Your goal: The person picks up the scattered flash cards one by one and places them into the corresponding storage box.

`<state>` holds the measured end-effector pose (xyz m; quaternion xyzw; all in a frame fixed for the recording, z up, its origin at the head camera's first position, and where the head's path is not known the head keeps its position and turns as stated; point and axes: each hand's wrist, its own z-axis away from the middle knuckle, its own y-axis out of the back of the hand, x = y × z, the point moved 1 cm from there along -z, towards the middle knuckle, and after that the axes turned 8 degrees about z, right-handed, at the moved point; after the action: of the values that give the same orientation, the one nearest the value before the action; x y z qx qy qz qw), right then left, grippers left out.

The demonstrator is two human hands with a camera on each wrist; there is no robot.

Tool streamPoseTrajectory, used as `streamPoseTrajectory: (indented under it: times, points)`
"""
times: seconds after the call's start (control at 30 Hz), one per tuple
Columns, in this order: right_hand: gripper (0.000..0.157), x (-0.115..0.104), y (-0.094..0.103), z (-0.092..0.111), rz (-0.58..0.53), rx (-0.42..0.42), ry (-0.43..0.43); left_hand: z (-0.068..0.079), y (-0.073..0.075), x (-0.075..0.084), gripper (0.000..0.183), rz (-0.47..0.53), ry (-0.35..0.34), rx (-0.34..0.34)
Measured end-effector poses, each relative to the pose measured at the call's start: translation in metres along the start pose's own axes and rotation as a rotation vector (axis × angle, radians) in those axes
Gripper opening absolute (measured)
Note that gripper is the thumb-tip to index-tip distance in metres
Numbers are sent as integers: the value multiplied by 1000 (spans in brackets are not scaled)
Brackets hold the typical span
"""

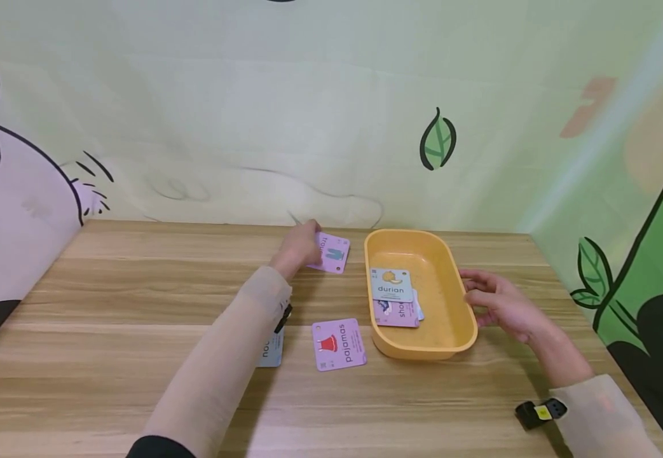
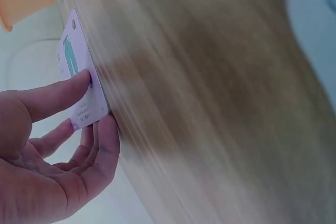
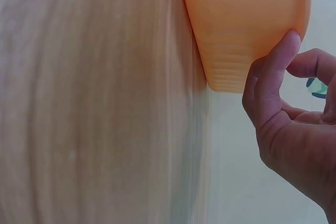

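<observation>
At the far side of the table my left hand (image 1: 299,248) pinches a purple picture card (image 1: 334,253) showing green trousers. In the left wrist view the thumb lies on this card's (image 2: 79,77) printed face, with fingers beneath its edge. My right hand (image 1: 499,302) holds the right rim of a yellow plastic basin (image 1: 448,337), curled fingers (image 3: 270,85) against its outer wall. Inside the basin, a blue "durian" card (image 1: 391,285) overlaps a purple card (image 1: 396,313) printed with "shoe", and a pale card edge shows beneath.
Left of the basin a purple "pajamas" card (image 1: 339,344) lies face up on the wooden table (image 1: 108,343). A blue card (image 1: 273,350) is partly hidden under the left forearm. Behind the table rises a printed wall (image 1: 222,114) with leaf drawings.
</observation>
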<state>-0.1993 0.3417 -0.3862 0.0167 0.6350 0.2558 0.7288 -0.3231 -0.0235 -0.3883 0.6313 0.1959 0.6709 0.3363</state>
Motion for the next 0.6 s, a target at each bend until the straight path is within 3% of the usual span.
streamPoseTrajectory:
  times: [0.17,0.6]
  points:
    - [66,0,1,0,-5,-3,4,1,4,-2,68,24,-16,-8]
    - [67,2,1,-1,1,-3,3,2,11,-13,66,172,42,-31]
